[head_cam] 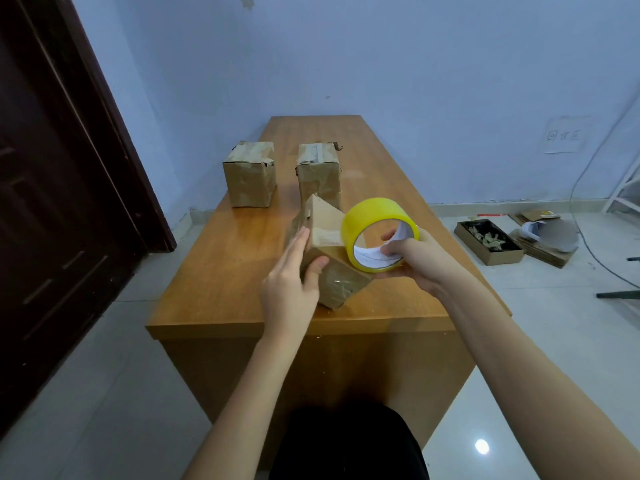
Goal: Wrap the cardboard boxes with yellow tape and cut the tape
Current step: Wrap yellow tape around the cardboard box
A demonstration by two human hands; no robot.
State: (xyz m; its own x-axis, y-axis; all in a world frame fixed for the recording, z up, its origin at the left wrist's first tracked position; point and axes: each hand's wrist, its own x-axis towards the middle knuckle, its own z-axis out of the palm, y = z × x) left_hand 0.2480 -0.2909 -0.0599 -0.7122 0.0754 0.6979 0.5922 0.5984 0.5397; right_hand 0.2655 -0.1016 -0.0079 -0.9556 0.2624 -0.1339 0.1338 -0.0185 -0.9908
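Note:
A small cardboard box [329,237] stands tilted on one corner near the front of the wooden table [225,271]. My left hand [294,282] holds its left side, thumb on the near face and fingers flat along the side. My right hand [412,258] grips a roll of yellow tape [377,216], fingers curled through its white core, and holds the roll against the box's right side. Farther back stand two more cardboard boxes, one at the left edge [249,178] and one in the middle [318,174].
A dark wooden door [69,202] stands to the left. On the floor at the right lie an open tray of scraps [488,242], flattened cardboard [547,247] and a cable. A blue wall is behind the table.

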